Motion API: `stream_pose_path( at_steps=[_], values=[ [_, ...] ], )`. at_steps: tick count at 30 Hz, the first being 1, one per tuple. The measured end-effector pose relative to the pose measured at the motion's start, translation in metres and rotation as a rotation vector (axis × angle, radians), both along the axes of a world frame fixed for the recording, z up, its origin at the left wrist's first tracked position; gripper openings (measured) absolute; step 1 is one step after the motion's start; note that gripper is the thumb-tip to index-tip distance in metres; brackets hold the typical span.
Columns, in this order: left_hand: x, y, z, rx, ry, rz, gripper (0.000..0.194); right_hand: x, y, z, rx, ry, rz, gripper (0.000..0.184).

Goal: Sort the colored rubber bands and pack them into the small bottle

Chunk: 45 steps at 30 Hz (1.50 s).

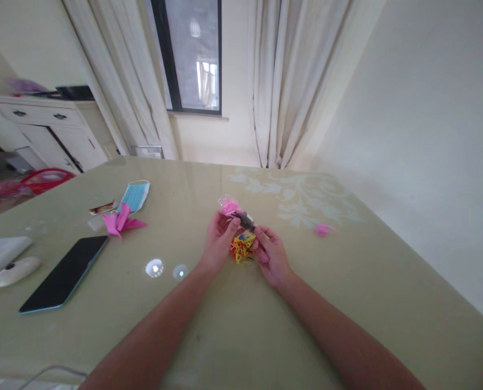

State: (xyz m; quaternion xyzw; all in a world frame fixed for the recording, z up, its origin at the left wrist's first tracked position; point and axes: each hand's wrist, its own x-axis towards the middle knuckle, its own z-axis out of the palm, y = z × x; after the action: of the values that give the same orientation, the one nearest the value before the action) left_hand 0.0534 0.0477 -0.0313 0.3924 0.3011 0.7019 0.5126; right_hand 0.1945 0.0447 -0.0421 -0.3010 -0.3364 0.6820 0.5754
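My left hand (218, 240) and my right hand (270, 254) meet over the middle of the green table (347, 303). Both pinch a small dark object (246, 220) between their fingertips; I cannot make out what it is. Just below it, between the hands, lies a bundle of small yellow and orange rubber bands (241, 248). A clear little bag with pink bands (227, 205) sits right behind my left fingers, touching or nearly touching them.
A dark phone (64, 274) lies at the left, with a folded pink paper (121, 221) and a blue face mask (134, 196) behind it. A white mouse-like object (15, 270) is at the far left. A pink scrap (323, 229) lies to the right. A wall borders the right side.
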Motion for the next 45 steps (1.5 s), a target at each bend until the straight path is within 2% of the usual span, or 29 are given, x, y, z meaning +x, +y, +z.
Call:
stream_pose_path(
  at_steps=[17, 23, 26, 31, 34, 39, 42, 45],
  values=[
    [-0.0027, 0.0024, 0.0011, 0.004, -0.019, 0.057, 0.032, -0.0029, -0.0018, -0.0017, 0.036, -0.250, -0.119, 0.039],
    [-0.0030, 0.0030, 0.0004, 0.016, -0.016, 0.026, 0.031, -0.0020, -0.0013, -0.0022, 0.112, -0.234, -0.097, 0.038],
    [-0.0027, 0.0030, 0.0011, -0.001, -0.043, 0.031, 0.032, -0.0014, -0.0019, -0.0017, 0.073, -0.185, -0.058, 0.042],
    [0.0000, 0.0005, 0.0025, -0.037, -0.056, 0.015, 0.034, -0.0047, -0.0068, 0.0013, 0.028, -0.064, 0.083, 0.050],
    [0.0018, -0.0015, 0.0025, -0.045, -0.039, -0.004, 0.035, -0.0065, -0.0087, 0.0035, 0.028, -0.034, 0.145, 0.047],
    [0.0018, -0.0007, 0.0010, -0.021, -0.048, 0.002, 0.032, -0.0042, -0.0056, 0.0030, 0.015, -0.083, 0.046, 0.035],
    [0.0012, 0.0004, 0.0007, -0.010, -0.048, 0.014, 0.031, -0.0036, -0.0045, 0.0023, 0.006, -0.083, -0.006, 0.035],
    [0.0010, -0.0004, 0.0011, -0.006, -0.035, 0.017, 0.032, -0.0045, -0.0061, 0.0036, 0.009, -0.056, 0.025, 0.040]
  ],
)
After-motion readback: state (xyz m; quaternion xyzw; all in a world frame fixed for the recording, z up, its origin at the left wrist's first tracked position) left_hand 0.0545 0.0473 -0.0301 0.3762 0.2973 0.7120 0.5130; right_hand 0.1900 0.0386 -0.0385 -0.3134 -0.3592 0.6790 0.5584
